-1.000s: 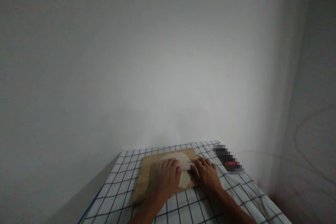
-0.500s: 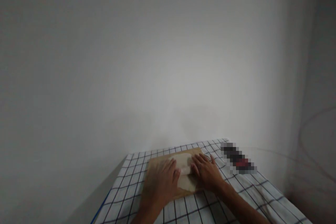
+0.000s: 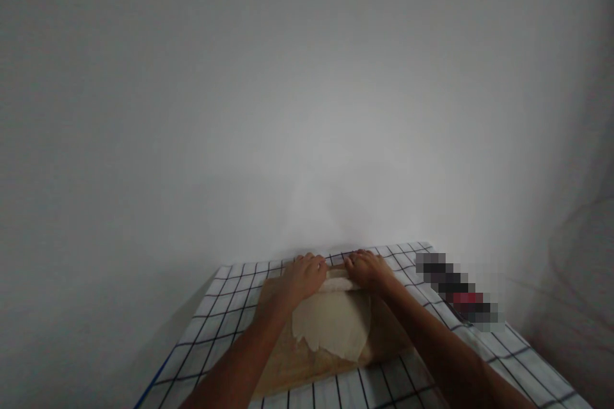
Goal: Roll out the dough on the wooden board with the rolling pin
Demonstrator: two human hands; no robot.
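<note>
A flat sheet of pale dough point(image 3: 333, 323) with a ragged near edge lies on a wooden board point(image 3: 283, 374). Across its far part runs a light-coloured rolling pin point(image 3: 338, 284), only its middle visible between my hands. My left hand point(image 3: 306, 275) bends its fingers over the pin's left end. Over the right end, my right hand point(image 3: 368, 268) is curled the same way. Both forearms reach forward across the board, and the pin's ends are hidden under the hands.
Under the board is a white tablecloth with dark grid lines point(image 3: 215, 319). A pixelated dark and red object point(image 3: 455, 287) lies near the right edge. A plain pale wall point(image 3: 307, 108) rises behind the table.
Both hands have moved away from me toward the board's far edge with the rolling pin. Their fingers, flatter before, now curl over it. More of the dough sheet shows on the near side.
</note>
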